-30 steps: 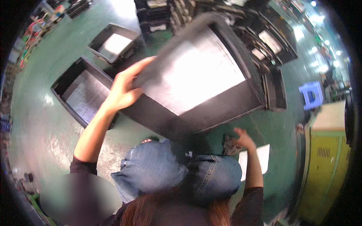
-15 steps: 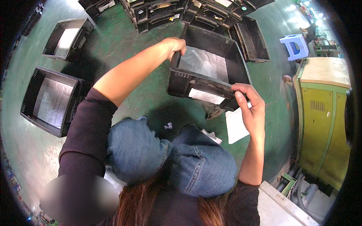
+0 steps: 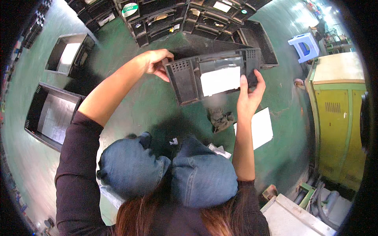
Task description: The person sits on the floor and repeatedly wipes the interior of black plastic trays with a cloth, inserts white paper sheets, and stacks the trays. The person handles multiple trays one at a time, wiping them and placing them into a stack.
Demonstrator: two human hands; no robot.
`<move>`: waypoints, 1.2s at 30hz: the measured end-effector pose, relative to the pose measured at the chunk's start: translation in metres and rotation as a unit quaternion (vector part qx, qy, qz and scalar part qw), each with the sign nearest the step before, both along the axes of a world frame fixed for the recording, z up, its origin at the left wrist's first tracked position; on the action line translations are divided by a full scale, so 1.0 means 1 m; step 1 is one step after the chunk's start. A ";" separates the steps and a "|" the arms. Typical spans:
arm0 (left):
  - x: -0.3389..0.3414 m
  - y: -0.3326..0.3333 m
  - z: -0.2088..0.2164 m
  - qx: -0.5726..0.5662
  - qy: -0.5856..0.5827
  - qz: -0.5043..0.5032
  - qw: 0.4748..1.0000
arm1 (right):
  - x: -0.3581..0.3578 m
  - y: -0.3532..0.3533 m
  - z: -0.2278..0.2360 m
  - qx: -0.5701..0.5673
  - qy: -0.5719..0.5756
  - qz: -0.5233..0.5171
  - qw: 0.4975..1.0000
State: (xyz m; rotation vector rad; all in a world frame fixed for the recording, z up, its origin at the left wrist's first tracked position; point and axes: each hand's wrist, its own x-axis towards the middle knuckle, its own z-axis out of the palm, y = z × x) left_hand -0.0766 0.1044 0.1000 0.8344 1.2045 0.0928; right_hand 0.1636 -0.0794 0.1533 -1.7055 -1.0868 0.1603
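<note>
The left hand (image 3: 155,63) curls its fingers over the left end of a dark plastic crate (image 3: 214,76), thumb underneath, gripping the rim. The right hand (image 3: 250,94) holds the crate's right end from below, fingers pressed flat and upright against its side wall, one fingertip touching the edge of a white label (image 3: 220,80) stuck there. The crate sits between the two hands, lifted above the green floor (image 3: 157,110) and tipped so that one long side faces the camera. That side is dark grey, with small vent holes at the left end and a clear sleeve around the label. Below it on the floor lie a crumpled dark rag (image 3: 220,119) and a white sheet of paper (image 3: 258,128). The person's knees in blue jeans (image 3: 169,169) are nearer the camera.
</note>
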 end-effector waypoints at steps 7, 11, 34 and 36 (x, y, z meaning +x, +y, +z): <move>0.020 0.019 0.094 0.522 -0.003 -0.110 0.846 | 0.015 0.051 -0.003 -0.006 -0.092 -0.004 0.996; 0.040 0.010 0.112 0.666 0.133 -0.218 0.701 | 0.004 0.072 0.016 0.001 -0.252 -0.030 0.967; 0.033 0.049 0.112 0.611 0.184 -0.158 0.754 | -0.057 0.094 0.049 -0.015 -0.520 0.211 0.828; 0.033 0.045 0.110 0.610 0.181 -0.157 0.756 | -0.058 0.089 0.050 -0.018 -0.516 0.205 0.832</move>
